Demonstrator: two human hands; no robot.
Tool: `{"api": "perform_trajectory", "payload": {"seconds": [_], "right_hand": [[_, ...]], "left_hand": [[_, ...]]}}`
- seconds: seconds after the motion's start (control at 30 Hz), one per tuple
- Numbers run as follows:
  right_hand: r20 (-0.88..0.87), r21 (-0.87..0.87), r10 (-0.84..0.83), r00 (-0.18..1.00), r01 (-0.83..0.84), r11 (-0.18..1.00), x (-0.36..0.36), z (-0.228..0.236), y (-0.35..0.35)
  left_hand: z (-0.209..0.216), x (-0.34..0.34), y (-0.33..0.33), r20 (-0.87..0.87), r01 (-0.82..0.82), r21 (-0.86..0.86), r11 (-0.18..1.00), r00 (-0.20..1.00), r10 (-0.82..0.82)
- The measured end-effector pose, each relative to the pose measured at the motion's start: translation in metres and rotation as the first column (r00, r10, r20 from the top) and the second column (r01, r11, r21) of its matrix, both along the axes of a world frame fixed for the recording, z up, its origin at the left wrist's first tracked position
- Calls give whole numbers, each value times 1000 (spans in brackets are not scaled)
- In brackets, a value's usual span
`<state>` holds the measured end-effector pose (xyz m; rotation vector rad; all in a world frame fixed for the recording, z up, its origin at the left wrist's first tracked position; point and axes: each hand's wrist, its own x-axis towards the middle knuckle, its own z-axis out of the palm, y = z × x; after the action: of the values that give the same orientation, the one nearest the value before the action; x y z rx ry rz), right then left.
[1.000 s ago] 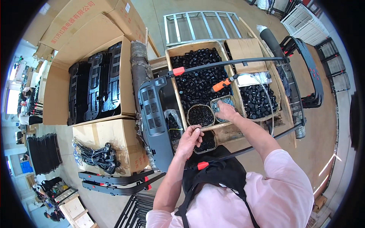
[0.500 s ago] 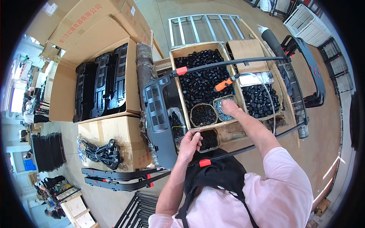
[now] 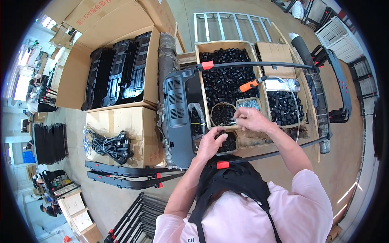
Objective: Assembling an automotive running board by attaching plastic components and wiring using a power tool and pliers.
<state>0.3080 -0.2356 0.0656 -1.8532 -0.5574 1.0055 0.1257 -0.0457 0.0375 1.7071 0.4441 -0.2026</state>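
My right hand (image 3: 254, 120) is closed in a pinch over the front edge of the wooden tray, with a small silver screw (image 3: 233, 120) showing at the fingertips. Left of it, my left hand (image 3: 208, 144) has its thumb and fingers drawn together; anything between them is too small to make out. Behind my right hand sits a small box of silver screws (image 3: 248, 103). Small black parts (image 3: 223, 113) fill the round-cornered box beside it, and another box of black parts (image 3: 229, 142) lies close to my left hand. A black frame with a vented end panel (image 3: 177, 117) surrounds this area.
An orange power screwdriver (image 3: 249, 85) with a pale cable hangs over black caps (image 3: 227, 67) in the wooden tray (image 3: 199, 60). Black panels (image 3: 121, 73) stand in an open carton at left. Bundled black cables (image 3: 109, 146) lie on a lower carton.
My right hand has come out of the screw box toward my left hand, a screw now at its fingertips. My left hand stays near the tray's front; the whole view has shifted slightly.
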Motion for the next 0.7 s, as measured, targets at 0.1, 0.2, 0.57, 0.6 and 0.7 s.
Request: {"api": "perform_trajectory", "payload": {"seconds": [0.1,0.2,0.57,0.6,0.7], "right_hand": [[3,-64,176,984,-175,982,-11,30,13],[6,-90,238,971,-237,967,-19,37,19],[-4,-167,301,954,-298,940,-45,43,53],[-1,-170,312,950,-307,936,-46,35,52],[-208,175,92,974,-56,983,-35,3,36]], "left_hand": [[8,0,2,42,23,64,998,999,-26],[11,-2,5,81,70,103,992,994,-79],[16,-18,23,-41,124,-186,975,990,-134],[14,-21,27,-77,41,-384,922,994,-77],[14,-30,36,-102,-30,-550,835,994,-31]]}}
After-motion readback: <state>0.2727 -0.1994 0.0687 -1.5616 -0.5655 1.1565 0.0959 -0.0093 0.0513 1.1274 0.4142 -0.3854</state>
